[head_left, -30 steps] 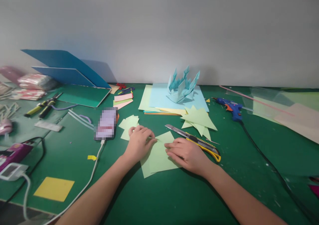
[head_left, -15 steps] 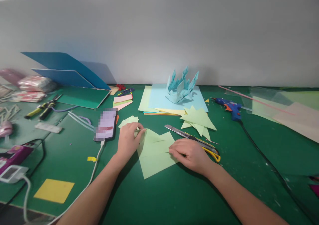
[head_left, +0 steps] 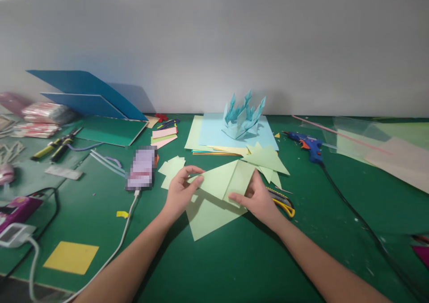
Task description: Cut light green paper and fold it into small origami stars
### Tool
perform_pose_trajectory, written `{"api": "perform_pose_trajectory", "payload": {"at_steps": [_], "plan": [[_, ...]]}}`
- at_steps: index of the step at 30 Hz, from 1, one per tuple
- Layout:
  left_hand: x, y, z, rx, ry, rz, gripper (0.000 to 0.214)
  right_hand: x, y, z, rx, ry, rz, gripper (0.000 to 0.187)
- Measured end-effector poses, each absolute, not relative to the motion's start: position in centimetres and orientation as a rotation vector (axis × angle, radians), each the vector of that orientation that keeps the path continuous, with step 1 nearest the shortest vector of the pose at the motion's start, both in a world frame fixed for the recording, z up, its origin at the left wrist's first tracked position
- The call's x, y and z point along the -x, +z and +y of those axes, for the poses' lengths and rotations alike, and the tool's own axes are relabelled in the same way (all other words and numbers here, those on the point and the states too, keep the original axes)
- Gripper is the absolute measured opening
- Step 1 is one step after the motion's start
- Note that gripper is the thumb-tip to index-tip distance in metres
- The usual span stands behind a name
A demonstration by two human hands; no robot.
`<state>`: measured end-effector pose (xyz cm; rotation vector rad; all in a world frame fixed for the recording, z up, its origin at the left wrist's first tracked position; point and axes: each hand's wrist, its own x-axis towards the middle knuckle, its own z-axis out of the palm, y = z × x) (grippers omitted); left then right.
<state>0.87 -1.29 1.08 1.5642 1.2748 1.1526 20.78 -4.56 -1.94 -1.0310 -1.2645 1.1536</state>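
Observation:
My left hand (head_left: 180,190) pinches the left tip of a folded light green paper (head_left: 224,180) lifted off the green mat (head_left: 234,258). My right hand (head_left: 257,199) grips the same piece along its lower right edge. Under it, flat on the mat, lies another light green sheet (head_left: 206,218). A yellow utility knife (head_left: 283,201) rests just right of my right hand, partly hidden behind it. Several folded green triangles (head_left: 266,159) are piled just beyond the lifted paper.
A phone (head_left: 142,167) on a white cable lies left of my hands, beside small green squares (head_left: 170,168). Farther back are a blue paper crown (head_left: 241,114) on coloured sheets, a blue glue gun (head_left: 306,145) with its black cord, and blue boards (head_left: 90,95). A yellow square (head_left: 71,257) sits near-left.
Both hands have lifted the top green paper off the mat and tilted it up; before, they were pressing it flat. The lower sheet stayed on the mat.

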Motion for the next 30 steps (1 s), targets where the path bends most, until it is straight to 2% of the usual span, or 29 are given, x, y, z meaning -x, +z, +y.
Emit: {"api": "perform_pose_trajectory", "payload": {"at_steps": [5,7,9,12,16,20,25,27,30], "plan": [[-1.0,0.5,-1.2,-1.656,1.194,1.186,0.011,-20.6,-1.2,-4.8,1.212,1.076,-1.412,0.034],[-0.8,0.6,-1.2,-1.890,1.208,1.178,0.004,-20.8,-1.0,-4.9,1.144,0.867,-1.515,0.018],[-0.6,0.7,-1.1,-2.134,1.197,1.186,0.010,-21.0,-0.8,-4.9,1.003,0.588,-1.649,0.007],[-0.4,0.7,-1.1,-2.288,1.153,1.184,0.020,-21.3,-0.7,-5.1,0.840,0.245,-1.874,0.018],[-0.2,0.2,-0.9,-2.360,1.077,1.100,0.025,-21.3,-0.7,-5.3,0.846,0.049,-2.122,0.036],[-0.2,-0.3,-0.9,-2.463,0.910,0.984,0.033,-21.3,-1.0,-5.1,0.866,0.019,-2.246,0.040],[-0.5,-0.3,-1.3,-2.622,0.589,0.961,0.029,-21.4,-1.6,-4.7,0.915,0.070,-2.279,0.041],[-0.7,-0.2,-1.3,-2.696,0.555,0.954,0.030,-21.3,-1.7,-4.7,0.933,0.100,-2.297,0.041],[-0.8,0.2,-1.2,-2.766,0.621,0.893,0.019,-21.1,-1.8,-4.7,0.950,0.130,-2.316,0.040]]}}
